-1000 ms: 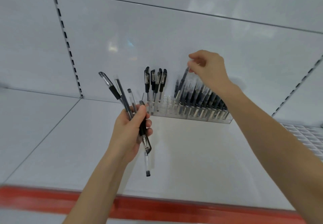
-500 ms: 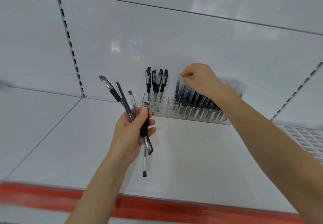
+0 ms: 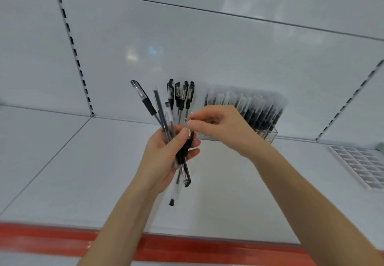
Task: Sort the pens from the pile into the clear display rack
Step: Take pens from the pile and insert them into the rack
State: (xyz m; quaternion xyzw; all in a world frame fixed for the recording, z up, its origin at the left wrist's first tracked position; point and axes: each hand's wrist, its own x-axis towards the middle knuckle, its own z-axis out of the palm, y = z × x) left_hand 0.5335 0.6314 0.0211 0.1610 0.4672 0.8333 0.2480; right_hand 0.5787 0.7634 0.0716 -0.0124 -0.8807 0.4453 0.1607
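Racked pens blurred; clear display rack partly behind right hand.

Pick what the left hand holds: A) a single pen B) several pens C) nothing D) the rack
B: the left hand grips several pens, which fan out above its fingers and stick out below its palm.

Pens in L hand, R fingers seemingly atop
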